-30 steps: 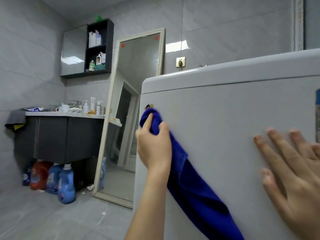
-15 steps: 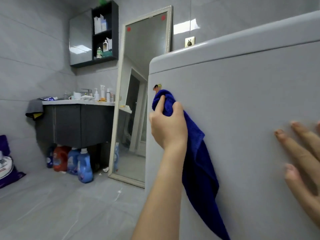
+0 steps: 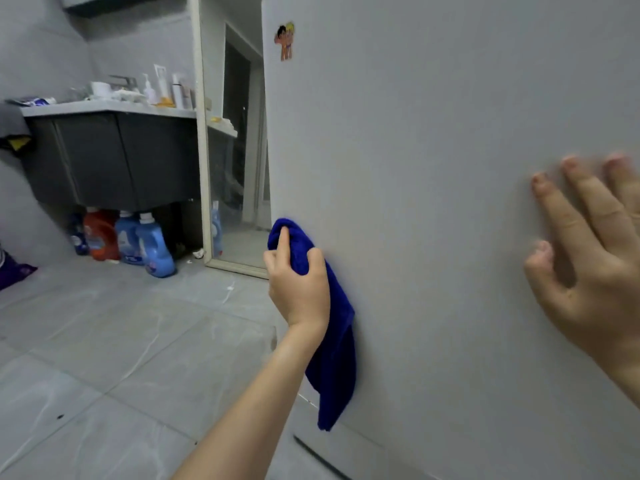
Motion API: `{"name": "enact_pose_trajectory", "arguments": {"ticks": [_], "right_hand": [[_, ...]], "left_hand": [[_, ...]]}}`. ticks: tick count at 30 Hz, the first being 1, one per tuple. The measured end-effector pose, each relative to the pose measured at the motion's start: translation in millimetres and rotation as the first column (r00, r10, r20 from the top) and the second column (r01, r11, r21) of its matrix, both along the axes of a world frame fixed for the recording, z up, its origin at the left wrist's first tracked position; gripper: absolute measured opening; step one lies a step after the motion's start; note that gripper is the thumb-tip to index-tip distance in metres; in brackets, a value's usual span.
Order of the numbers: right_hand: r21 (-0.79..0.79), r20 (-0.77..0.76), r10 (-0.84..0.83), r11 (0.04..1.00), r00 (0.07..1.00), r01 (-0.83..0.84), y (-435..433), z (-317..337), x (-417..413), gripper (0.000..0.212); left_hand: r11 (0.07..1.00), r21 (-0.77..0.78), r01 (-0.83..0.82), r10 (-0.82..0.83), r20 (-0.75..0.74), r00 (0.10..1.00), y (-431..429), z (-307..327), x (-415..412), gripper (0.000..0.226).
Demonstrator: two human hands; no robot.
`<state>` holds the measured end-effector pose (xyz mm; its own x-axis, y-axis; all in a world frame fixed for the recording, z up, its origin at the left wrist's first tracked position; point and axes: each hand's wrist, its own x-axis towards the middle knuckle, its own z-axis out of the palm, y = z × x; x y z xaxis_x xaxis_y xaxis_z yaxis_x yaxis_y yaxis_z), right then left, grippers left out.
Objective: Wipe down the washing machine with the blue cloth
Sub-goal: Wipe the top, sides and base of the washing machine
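Note:
The white washing machine (image 3: 433, 202) fills the right half of the view, its flat side panel facing me, with a small cartoon sticker (image 3: 285, 41) near its top left corner. My left hand (image 3: 299, 285) grips the bunched blue cloth (image 3: 330, 341) and presses it against the panel near the machine's left edge, about halfway down. The cloth's loose end hangs below my wrist. My right hand (image 3: 592, 258) lies flat on the panel at the right, fingers spread, holding nothing.
A tall framed mirror (image 3: 228, 150) leans on the wall just left of the machine. Further left stands a dark vanity cabinet (image 3: 110, 157) with toiletries on top and several detergent bottles (image 3: 138, 242) under it. Grey tiled floor (image 3: 121, 341) lies below.
My left hand has dragged the blue cloth down the panel from beside the sticker to mid-height. The view has dropped with it, so the machine's top is out of frame. The right hand stays flat.

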<state>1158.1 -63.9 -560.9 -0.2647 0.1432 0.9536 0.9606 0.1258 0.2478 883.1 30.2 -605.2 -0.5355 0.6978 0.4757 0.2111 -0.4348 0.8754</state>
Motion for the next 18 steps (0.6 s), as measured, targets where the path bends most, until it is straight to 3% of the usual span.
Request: {"name": "enact_pose_trajectory", "arguments": {"ticks": [5,8,13,18], "right_hand": [[-0.013,-0.001,-0.015,1.0,1.0,0.015,-5,-13,-13,0.056],[-0.039,0.144,-0.123,0.991,0.982,0.129,-1,-48,-37,0.06],[-0.024,0.209,-0.245,0.966,0.947,0.256,7,-62,-46,0.071],[-0.027,0.213,-0.212,0.975,0.954,0.223,4,-63,-45,0.07]], "left_hand": [[0.995,0.095,-0.038,0.035,0.027,0.999,11,7,11,0.051],[0.998,0.051,-0.045,0.04,0.092,0.995,11,-27,9,0.053],[0.999,-0.043,0.011,-0.01,0.02,1.0,-2,-97,-4,0.064],[1.0,0.004,-0.004,0.004,-0.023,1.0,7,-89,-5,0.065]]}}
